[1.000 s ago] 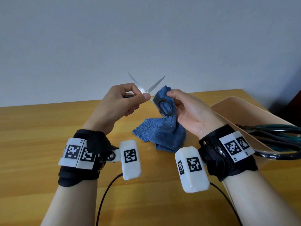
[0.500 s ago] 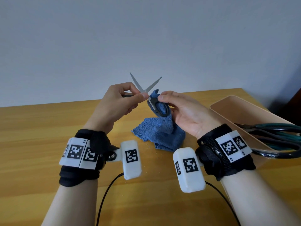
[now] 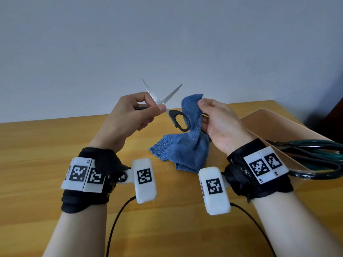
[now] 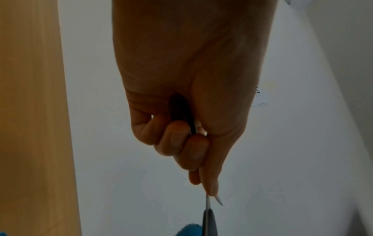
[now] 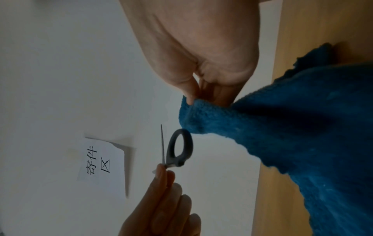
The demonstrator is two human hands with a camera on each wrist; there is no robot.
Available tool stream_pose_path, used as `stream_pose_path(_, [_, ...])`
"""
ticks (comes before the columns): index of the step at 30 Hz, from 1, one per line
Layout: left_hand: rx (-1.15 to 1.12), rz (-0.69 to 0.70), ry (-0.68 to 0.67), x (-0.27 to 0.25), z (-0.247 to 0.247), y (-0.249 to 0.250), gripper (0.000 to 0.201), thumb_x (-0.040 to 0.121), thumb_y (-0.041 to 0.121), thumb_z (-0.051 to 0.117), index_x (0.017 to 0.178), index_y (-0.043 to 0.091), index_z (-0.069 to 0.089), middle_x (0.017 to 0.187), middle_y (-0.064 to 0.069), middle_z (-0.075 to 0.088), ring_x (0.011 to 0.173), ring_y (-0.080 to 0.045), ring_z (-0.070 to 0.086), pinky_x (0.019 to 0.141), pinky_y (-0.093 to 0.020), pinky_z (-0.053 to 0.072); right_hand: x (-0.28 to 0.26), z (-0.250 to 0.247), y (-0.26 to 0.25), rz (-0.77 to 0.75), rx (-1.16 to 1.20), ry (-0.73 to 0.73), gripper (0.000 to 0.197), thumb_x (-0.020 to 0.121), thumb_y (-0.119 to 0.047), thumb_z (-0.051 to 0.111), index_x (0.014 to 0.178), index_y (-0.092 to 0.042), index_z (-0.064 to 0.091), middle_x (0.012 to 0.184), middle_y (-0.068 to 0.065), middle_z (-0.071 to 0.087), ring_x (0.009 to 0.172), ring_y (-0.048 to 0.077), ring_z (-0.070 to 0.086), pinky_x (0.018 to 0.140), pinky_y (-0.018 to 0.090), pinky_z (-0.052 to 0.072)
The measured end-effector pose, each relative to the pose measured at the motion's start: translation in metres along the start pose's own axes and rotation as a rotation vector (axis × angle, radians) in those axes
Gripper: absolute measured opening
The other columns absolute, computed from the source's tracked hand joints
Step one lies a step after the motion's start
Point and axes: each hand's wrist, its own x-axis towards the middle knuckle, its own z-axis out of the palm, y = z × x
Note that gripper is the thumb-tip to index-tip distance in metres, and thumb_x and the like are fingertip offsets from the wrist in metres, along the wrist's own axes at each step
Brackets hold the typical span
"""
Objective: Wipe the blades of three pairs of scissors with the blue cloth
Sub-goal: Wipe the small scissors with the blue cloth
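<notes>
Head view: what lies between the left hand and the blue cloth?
In the head view, the free black handle loop of the open scissors sits between the left hand and the blue cloth, against the cloth.

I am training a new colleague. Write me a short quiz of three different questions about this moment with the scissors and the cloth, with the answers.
1. True or false: the blades of the small black-handled steel scissors are spread apart.
2. Which hand pinches the blue terry cloth?
A. left hand
B. right hand
C. both
3. Fill the gap: the large dark-green-handled scissors lie in the beige ______ at the right of the wooden table.

Key: 1 true. 2 B; the left hand grips the small scissors near the pivot. 3 tray.
</notes>
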Motion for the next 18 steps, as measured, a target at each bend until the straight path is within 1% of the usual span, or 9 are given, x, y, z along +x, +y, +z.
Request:
stream_pose_path(3, [0.002,0.014,-0.012,0.0,0.001,0.001,0.033,0.09,0.026,0.074,0.07,0.012,0.052,0.052,0.004,0.043,0.051,-0.013,0.033,0.05,-0.019,0.029,0.001,-0.001,-0.006,-0.035,0.168,-0.016,0.014,0.103,-0.008,0.048,0.096,-0.007,0.059,0.093,0.01,0.067,0.08,0.018,0.069,0.077,0.03,0.061])
stream_pose_path(5, [-0.003,0.024,-0.005,0.0,0.001,0.002,0.033,0.089,0.026,0.074,0.07,0.011,0.052,0.052,0.003,0.042,0.051,-0.014,0.032,0.049,-0.018,0.029,0.0,-0.001,-0.008,-0.041,0.258,-0.071,0.015,0.104,-0.008,0.046,0.108,-0.002,0.06,0.1,0.012,0.068,0.087,0.019,0.07,0.083,0.032,0.06])
stream_pose_path(8, [-0.016,0.035,-0.002,0.0,0.002,0.002,0.033,0.089,0.026,0.075,0.069,0.011,0.053,0.053,0.001,0.043,0.051,-0.014,0.033,0.049,-0.018,0.029,-0.003,0.001,-0.009,-0.016,0.281,-0.156,0.033,0.103,-0.01,0.048,0.131,0.007,0.054,0.111,0.015,0.065,0.1,0.023,0.065,0.1,0.038,0.053])
stream_pose_path(9, [-0.015,0.035,-0.01,0.0,0.003,0.002,0.032,0.089,0.025,0.075,0.07,0.011,0.054,0.053,0.0,0.042,0.051,-0.014,0.033,0.049,-0.019,0.029,-0.004,0.002,-0.009,-0.001,0.27,-0.19,0.038,0.103,-0.012,0.048,0.135,0.007,0.052,0.113,0.015,0.064,0.103,0.024,0.063,0.105,0.04,0.049])
stream_pose_path(10, [-0.011,0.033,-0.019,0.0,0.004,0.002,0.031,0.088,0.025,0.075,0.07,0.01,0.055,0.053,0.0,0.042,0.051,-0.014,0.033,0.048,-0.019,0.028,-0.005,0.003,-0.009,0.018,0.261,-0.226,0.039,0.102,-0.013,0.049,0.136,0.006,0.051,0.113,0.016,0.063,0.105,0.025,0.061,0.106,0.04,0.047])
stream_pose_path(12, [-0.011,0.026,-0.026,0.0,0.005,0.002,0.029,0.088,0.023,0.076,0.072,0.009,0.057,0.053,0.001,0.043,0.051,-0.014,0.034,0.048,-0.019,0.028,-0.007,0.004,-0.01,0.039,0.258,-0.291,0.034,0.1,-0.008,0.046,0.131,0.003,0.054,0.109,0.017,0.061,0.101,0.026,0.059,0.099,0.038,0.048])
stream_pose_path(15, [-0.029,0.019,-0.034,0.0,0.008,0.002,0.029,0.088,0.021,0.076,0.07,0.011,0.056,0.052,0.004,0.045,0.051,-0.014,0.035,0.047,-0.019,0.028,-0.011,0.006,-0.01,0.019,0.187,-0.346,0.033,0.094,0.009,0.038,0.118,-0.006,0.055,0.105,0.018,0.062,0.093,0.025,0.06,0.081,0.033,0.053])
stream_pose_path(16, [-0.031,0.017,-0.041,0.0,0.009,0.003,0.029,0.088,0.021,0.076,0.069,0.012,0.055,0.051,0.005,0.045,0.051,-0.013,0.035,0.048,-0.019,0.028,-0.012,0.007,-0.009,0.006,0.153,-0.368,0.034,0.093,0.013,0.039,0.115,-0.007,0.055,0.105,0.018,0.063,0.092,0.025,0.061,0.079,0.033,0.054])
stream_pose_path(18, [-0.022,0.017,-0.062,0.0,0.011,0.004,0.029,0.089,0.02,0.075,0.07,0.011,0.055,0.05,0.006,0.045,0.049,-0.012,0.035,0.048,-0.019,0.028,-0.013,0.008,-0.005,-0.013,0.129,-0.407,0.034,0.091,0.015,0.043,0.112,-0.009,0.054,0.105,0.015,0.066,0.091,0.024,0.065,0.081,0.032,0.054])
